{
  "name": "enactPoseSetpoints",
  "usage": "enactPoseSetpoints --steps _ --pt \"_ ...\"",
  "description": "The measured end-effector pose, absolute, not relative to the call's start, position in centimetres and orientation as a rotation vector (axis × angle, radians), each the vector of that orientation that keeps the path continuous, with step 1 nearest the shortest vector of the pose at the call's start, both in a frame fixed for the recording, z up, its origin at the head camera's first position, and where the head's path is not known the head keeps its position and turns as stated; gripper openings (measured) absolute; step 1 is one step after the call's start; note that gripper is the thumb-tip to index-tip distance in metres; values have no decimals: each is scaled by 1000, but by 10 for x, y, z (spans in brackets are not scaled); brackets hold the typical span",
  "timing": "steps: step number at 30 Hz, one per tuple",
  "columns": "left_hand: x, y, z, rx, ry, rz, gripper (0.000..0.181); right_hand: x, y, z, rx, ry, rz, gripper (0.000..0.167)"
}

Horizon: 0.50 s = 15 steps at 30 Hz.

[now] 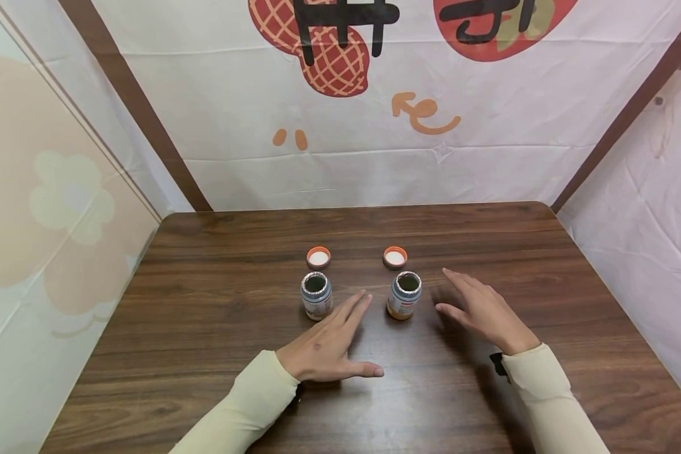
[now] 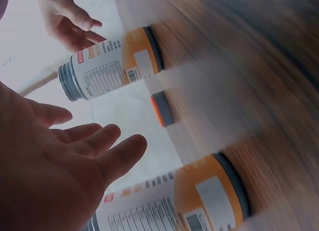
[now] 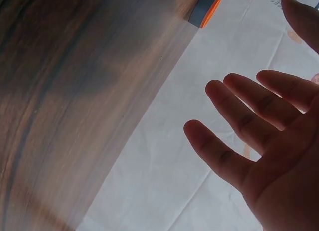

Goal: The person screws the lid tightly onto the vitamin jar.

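Two small uncapped supplement bottles stand upright on the table, the left bottle (image 1: 316,296) and the right bottle (image 1: 404,296). Behind each lies an orange-rimmed cap with its white inside facing up, the left cap (image 1: 318,257) and the right cap (image 1: 395,257). My left hand (image 1: 329,343), fingers straight and thumb spread, is just beside the left bottle; whether it touches cannot be told. To the right of the right bottle, my right hand (image 1: 482,312) hovers with extended fingers and holds nothing. White and orange labels show on the bottles (image 2: 112,64) in the left wrist view.
The dark wood-grain table (image 1: 215,353) ends at a rounded back edge. A white printed cloth (image 1: 363,170) hangs behind it, and further cloth panels (image 1: 647,208) close off both sides.
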State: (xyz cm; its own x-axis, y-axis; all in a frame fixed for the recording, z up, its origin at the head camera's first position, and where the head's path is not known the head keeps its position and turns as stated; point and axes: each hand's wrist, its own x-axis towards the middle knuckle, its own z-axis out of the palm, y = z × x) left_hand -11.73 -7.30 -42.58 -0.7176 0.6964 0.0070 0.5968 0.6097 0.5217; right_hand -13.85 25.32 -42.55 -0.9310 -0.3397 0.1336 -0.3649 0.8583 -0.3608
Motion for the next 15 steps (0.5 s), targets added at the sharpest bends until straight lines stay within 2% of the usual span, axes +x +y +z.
enactPoseSetpoints --steps 15 --pt "-130 -48 -427 1076 2706 735 115 -156 250 -424 557 -3018 569 69"
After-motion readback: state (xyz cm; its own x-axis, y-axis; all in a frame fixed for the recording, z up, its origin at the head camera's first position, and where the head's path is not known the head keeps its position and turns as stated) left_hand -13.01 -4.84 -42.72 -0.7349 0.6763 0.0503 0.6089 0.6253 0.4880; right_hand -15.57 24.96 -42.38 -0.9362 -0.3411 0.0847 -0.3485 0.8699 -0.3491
